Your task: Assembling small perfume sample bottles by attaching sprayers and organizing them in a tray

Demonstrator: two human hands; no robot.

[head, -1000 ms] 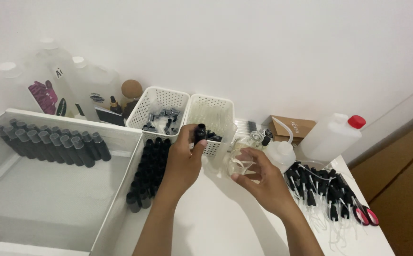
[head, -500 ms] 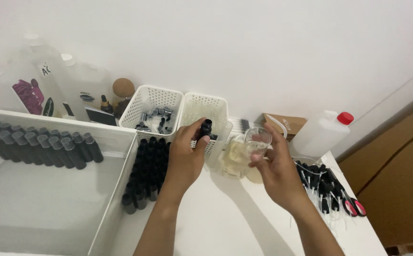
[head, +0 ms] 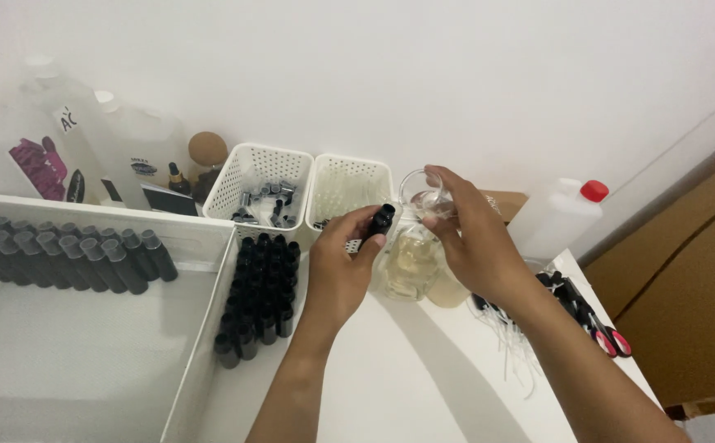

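I am at the filling step. My left hand [head: 337,275] grips a small black bottle [head: 379,223] upright above the desk [head: 390,385]; my right hand [head: 468,238] grips a clear beaker [head: 423,197], tipped just beside it. Next, I judge, the spout must meet the bottle's narrow mouth steadily.

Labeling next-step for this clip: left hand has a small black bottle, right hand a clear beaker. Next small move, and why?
Probably tip the clear beaker a little further toward the small black bottle. The right hand holds the beaker raised and tilted just right of the bottle, which the left hand holds up with its mouth near the rim. Whether liquid is flowing can't be told.
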